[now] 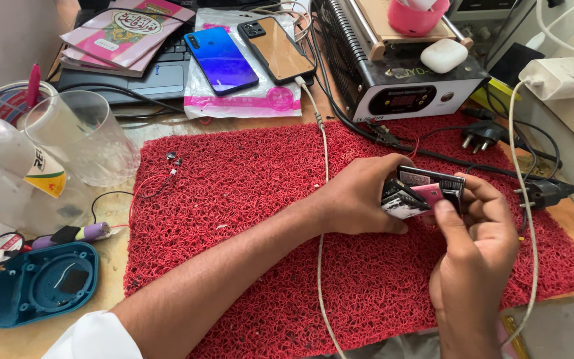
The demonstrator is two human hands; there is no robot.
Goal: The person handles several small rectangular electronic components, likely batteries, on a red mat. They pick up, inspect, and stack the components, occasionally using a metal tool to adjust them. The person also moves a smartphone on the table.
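Over the right half of a red mesh mat (247,219), my left hand (357,199) grips a stack of flat black phone batteries (426,186). My right hand (476,246) meets it from the right, thumb and fingers pinching the stack where a small pink-labelled battery (428,193) sits on top. Both hands hold the bundle just above the mat. A white cable (321,173) runs down the mat beneath my left wrist.
A blue phone (220,60) and an orange-backed phone (275,48) lie at the back on a plastic bag. A heater box (400,73) carries a white earbud case (444,55). Clear cups (81,133), a teal plastic shell (41,282), plugs and a white charger (558,76) flank the mat.
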